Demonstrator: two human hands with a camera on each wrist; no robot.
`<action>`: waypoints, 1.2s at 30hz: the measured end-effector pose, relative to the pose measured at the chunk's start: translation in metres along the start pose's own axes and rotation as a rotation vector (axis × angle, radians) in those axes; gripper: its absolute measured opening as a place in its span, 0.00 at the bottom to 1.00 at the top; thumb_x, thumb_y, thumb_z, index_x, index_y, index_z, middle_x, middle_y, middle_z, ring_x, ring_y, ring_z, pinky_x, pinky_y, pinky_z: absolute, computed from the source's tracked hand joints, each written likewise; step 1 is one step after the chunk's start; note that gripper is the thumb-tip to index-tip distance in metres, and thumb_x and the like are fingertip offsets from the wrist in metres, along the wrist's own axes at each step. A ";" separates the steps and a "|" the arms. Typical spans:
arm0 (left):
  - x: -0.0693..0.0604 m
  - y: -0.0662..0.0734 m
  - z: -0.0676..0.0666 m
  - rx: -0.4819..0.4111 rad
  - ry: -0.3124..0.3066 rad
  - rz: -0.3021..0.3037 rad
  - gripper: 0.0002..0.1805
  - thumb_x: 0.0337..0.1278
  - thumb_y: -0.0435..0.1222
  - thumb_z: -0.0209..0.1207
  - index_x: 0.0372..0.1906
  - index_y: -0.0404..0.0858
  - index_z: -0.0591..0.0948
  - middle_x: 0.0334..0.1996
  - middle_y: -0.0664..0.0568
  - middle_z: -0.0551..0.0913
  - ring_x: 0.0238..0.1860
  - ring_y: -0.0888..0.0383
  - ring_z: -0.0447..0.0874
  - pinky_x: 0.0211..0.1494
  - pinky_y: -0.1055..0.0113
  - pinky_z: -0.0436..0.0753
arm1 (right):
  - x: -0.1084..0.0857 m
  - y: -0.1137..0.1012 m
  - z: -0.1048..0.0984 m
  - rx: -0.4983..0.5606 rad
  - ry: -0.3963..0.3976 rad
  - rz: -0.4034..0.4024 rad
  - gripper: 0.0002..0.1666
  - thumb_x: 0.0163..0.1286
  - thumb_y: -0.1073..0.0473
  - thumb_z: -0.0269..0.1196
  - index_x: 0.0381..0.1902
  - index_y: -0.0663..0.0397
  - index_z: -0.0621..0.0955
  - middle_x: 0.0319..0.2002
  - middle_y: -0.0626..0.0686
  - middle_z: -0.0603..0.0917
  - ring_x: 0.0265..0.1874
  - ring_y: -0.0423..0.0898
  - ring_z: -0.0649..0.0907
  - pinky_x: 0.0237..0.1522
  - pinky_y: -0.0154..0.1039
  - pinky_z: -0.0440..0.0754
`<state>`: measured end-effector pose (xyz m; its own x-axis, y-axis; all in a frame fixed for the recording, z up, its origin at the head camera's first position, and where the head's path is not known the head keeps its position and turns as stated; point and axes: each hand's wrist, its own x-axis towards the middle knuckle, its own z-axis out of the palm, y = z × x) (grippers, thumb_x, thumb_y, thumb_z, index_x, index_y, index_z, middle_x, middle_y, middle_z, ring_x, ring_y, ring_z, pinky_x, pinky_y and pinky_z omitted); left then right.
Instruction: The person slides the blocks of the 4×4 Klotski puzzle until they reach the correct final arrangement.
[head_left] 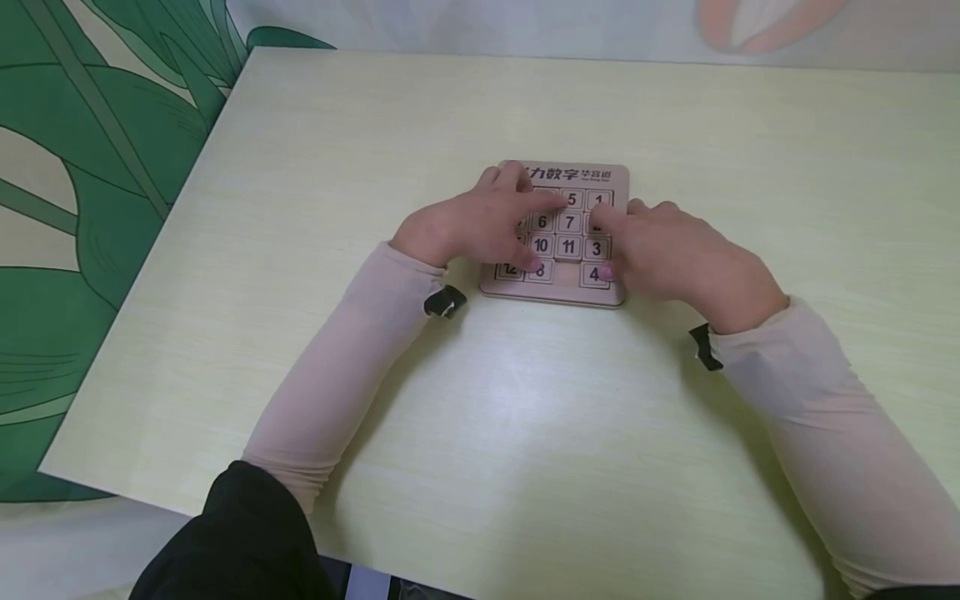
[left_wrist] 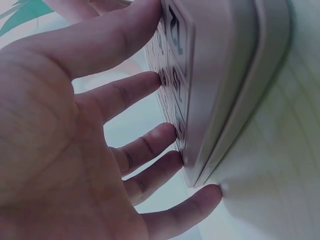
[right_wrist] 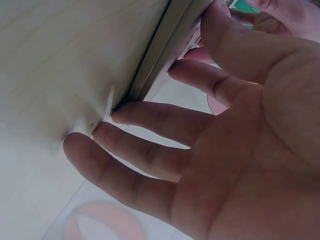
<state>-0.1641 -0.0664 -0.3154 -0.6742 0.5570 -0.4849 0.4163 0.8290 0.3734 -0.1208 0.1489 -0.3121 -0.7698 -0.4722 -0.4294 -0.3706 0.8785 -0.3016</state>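
Note:
A pinkish sliding number puzzle lies flat on the table, its square tiles in rows with a gap in the bottom row between tile 8 and tile 4. My left hand spreads over the puzzle's left side, thumb at tile 8, index fingertip by tile 5. It covers several tiles. In the left wrist view the fingers extend to the puzzle's face, the little finger touching the table. My right hand is at the right edge, thumb on tile 4, index finger over the tile above 3; its outer fingertips rest on the table beside the frame.
The pale wooden table reaches to a light wall at the back. Green leaf-patterned covering lies beyond its left edge. A dark object shows below the front edge.

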 end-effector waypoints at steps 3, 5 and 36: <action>0.001 0.001 0.001 0.010 0.012 0.000 0.43 0.64 0.48 0.66 0.80 0.56 0.59 0.62 0.48 0.57 0.63 0.52 0.51 0.62 0.62 0.66 | 0.000 0.000 0.000 0.001 -0.001 0.002 0.20 0.76 0.55 0.60 0.60 0.52 0.69 0.42 0.61 0.75 0.33 0.59 0.75 0.32 0.48 0.73; 0.002 0.002 0.002 0.018 0.019 -0.001 0.42 0.65 0.48 0.65 0.80 0.56 0.59 0.63 0.48 0.57 0.63 0.52 0.51 0.63 0.61 0.66 | 0.000 0.000 0.000 -0.001 0.002 0.004 0.20 0.76 0.55 0.60 0.60 0.52 0.69 0.42 0.61 0.75 0.33 0.59 0.75 0.32 0.48 0.73; 0.008 0.019 0.014 0.126 0.102 -0.084 0.42 0.64 0.57 0.61 0.78 0.53 0.60 0.66 0.44 0.56 0.67 0.47 0.50 0.54 0.57 0.78 | 0.000 0.000 0.001 -0.002 0.012 0.011 0.21 0.75 0.55 0.61 0.60 0.52 0.68 0.42 0.62 0.74 0.37 0.62 0.76 0.33 0.51 0.75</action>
<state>-0.1528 -0.0453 -0.3230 -0.7657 0.4827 -0.4250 0.4247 0.8758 0.2295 -0.1203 0.1489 -0.3135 -0.7800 -0.4612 -0.4229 -0.3627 0.8839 -0.2952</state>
